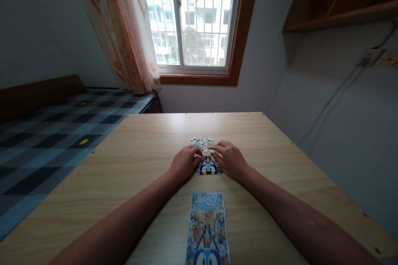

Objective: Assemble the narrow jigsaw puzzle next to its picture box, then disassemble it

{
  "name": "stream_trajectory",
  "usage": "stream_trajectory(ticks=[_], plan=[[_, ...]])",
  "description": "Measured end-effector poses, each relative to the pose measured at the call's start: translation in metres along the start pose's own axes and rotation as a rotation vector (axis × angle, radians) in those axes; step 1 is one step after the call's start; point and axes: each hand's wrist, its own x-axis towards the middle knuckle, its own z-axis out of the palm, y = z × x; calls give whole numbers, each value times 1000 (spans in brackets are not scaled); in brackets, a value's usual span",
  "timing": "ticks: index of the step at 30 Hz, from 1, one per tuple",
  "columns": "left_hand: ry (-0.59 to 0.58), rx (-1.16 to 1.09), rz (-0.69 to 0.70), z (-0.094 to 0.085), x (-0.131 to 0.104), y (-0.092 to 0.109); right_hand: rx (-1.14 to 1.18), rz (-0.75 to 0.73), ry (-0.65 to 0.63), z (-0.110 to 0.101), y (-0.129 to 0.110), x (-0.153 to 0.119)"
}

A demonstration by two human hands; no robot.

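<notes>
A partly assembled jigsaw puzzle (209, 168) lies on the table, showing a blue cartoon dog's face. Loose puzzle pieces (201, 142) are heaped just beyond it, many with pale backs up. My left hand (185, 160) rests at the puzzle's left edge, fingers curled and closed around what looks like a small pale piece at the fingertips. On the other side, my right hand (229, 158) reaches over the puzzle's upper right, thumb and fingers apart, fingertips by the loose pieces. Nearer to me lies a picture sheet (207, 225) marked "Bluey", with a matching dog face at its bottom.
The wooden table (149, 140) stands before a window (202, 20) with a flowered curtain (124, 29). To the left is a bed (46, 140) with a checked cover. A shelf (342, 16) and a cable (329, 103) are on the right wall.
</notes>
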Motion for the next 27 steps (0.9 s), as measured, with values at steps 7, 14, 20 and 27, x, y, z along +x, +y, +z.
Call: stream_trajectory(ticks=[7, 14, 20, 27], plan=[[2, 4, 0, -1, -1, 2, 65, -45, -94, 7, -10, 2], [113, -123, 26, -10, -1, 9, 348, 77, 25, -4, -13, 1], [194, -203, 56, -17, 2, 19, 521, 177, 19, -14, -8, 9], [242, -199, 16, -21, 6, 19, 635, 245, 89, -12, 9, 14]])
